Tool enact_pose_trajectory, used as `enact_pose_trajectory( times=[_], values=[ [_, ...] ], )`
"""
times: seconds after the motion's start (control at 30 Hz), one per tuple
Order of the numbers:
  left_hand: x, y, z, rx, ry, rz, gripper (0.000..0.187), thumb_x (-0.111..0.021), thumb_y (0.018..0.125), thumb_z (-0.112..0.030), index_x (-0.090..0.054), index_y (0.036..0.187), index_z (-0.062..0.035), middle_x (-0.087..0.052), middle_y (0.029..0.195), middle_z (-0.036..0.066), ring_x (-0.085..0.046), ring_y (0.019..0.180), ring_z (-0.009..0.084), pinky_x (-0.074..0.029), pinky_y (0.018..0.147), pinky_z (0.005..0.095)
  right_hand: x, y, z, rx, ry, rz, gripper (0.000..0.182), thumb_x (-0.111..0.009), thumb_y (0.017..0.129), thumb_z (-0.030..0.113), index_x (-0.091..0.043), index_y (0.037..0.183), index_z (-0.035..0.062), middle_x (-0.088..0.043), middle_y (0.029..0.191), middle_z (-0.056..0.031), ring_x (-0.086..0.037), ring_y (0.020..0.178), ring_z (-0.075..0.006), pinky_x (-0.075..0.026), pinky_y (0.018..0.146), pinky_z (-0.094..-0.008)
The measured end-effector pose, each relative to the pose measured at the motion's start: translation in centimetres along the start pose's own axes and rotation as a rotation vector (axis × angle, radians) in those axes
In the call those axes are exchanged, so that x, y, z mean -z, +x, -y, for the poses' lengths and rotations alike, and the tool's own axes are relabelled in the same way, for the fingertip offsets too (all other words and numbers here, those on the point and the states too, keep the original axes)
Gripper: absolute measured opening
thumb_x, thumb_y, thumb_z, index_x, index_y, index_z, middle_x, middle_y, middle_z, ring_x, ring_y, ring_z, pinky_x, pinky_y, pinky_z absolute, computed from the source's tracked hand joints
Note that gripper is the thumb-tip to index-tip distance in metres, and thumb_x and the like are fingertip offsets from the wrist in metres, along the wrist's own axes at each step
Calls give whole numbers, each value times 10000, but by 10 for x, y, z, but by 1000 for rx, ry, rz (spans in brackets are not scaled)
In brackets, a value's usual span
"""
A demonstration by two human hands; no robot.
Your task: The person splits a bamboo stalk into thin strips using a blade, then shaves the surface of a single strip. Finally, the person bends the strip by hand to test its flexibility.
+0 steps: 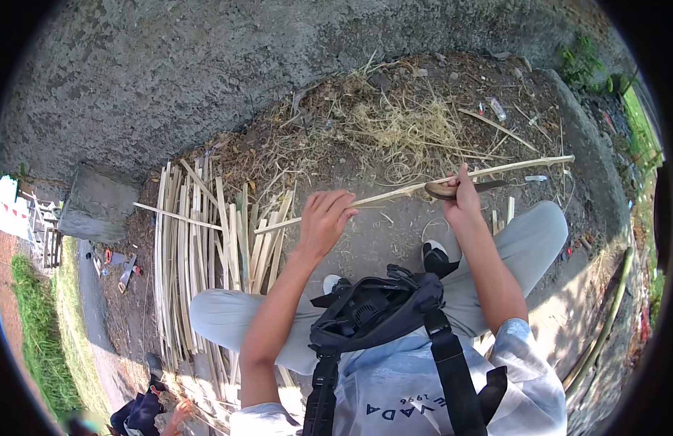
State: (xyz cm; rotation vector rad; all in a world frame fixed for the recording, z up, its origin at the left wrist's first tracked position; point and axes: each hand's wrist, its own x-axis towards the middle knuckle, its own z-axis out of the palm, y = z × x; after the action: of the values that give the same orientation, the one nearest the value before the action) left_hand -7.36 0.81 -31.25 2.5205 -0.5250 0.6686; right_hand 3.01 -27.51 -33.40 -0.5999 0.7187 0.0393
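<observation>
A long, pale bamboo strip (pixel 394 193) stretches across in front of me, its right end higher than its left. My left hand (pixel 326 221) is closed around the strip left of its middle. My right hand (pixel 463 200) grips a knife with a brown wooden handle (pixel 439 190); its dark blade (pixel 490 185) points right, just below the strip. A raised finger or thumb of this hand meets the strip. Part of the knife is hidden by the hand.
Many split strips (pixel 195 254) lie in a pile to the left. Curly shavings (pixel 409 127) cover the ground ahead, below a rough concrete wall (pixel 205 65). Another person's hand (pixel 182 413) shows at the lower left. A bamboo pole (pixel 605 316) lies at right.
</observation>
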Motion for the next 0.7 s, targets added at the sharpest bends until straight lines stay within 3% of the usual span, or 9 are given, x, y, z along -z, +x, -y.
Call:
enact_pose_trajectory(
  times=[0.13, 0.23, 0.33, 0.43, 0.53, 0.67, 0.7],
  values=[
    [-2, -11, -1, 111, -150, -107, 151, -696, 784, 46, -718, 921, -13, -700, 923, 104, -686, 826, 252, -546, 741, 326, -8, -11, -2, -12, -111, 56, 215, -681, 937, 218, -580, 993, 35, -571, 770, -32, -503, 607, -98, -490, 601, -257],
    [0, -19, -1, 241, -306, -141, 177, -656, 791, 109, -720, 920, 8, -706, 912, 110, -699, 802, 205, -561, 681, 287, -7, -9, -2, -42, -197, 193, 166, -703, 913, 162, -610, 943, 28, -544, 711, -5, -499, 601, -96, -478, 596, -249],
    [-1, -19, 2, 347, -428, -264, 105, -671, 796, 54, -724, 837, -26, -712, 868, 98, -696, 732, 180, -529, 631, 273, -5, -12, 0, -54, -247, 244, 137, -722, 887, 116, -629, 930, 25, -519, 679, 13, -495, 605, -99, -463, 610, -240],
    [10, -17, 10, 454, -424, -305, 67, -687, 840, 13, -726, 889, -12, -719, 854, 94, -700, 745, 150, -533, 634, 254, -6, -13, 0, 7, -256, 167, 126, -731, 881, 113, -637, 920, 38, -535, 699, 6, -501, 628, -106, -458, 628, -246],
    [25, -15, 25, 727, -763, -385, 67, -696, 875, -29, -712, 920, 17, -709, 821, 77, -683, 723, 134, -523, 629, 245, -2, -3, 3, 112, -239, 55, 121, -741, 872, 102, -641, 914, 47, -560, 734, -3, -509, 654, -112, -460, 644, -260],
    [48, -19, 48, 828, -666, -421, 109, -696, 891, -58, -699, 943, 38, -697, 803, 71, -655, 675, 123, -524, 646, 238, 4, 13, 19, 142, -145, 36, 118, -741, 867, 77, -643, 922, 44, -585, 779, -11, -532, 684, -113, -466, 659, -265],
    [48, -23, 59, 750, -612, -444, 105, -694, 895, -65, -698, 935, 32, -696, 805, 68, -657, 688, 117, -528, 649, 239, 5, 14, 21, 138, -129, 41, 117, -741, 867, 75, -643, 924, 44, -585, 779, -10, -534, 685, -113, -467, 659, -264]
  ],
)
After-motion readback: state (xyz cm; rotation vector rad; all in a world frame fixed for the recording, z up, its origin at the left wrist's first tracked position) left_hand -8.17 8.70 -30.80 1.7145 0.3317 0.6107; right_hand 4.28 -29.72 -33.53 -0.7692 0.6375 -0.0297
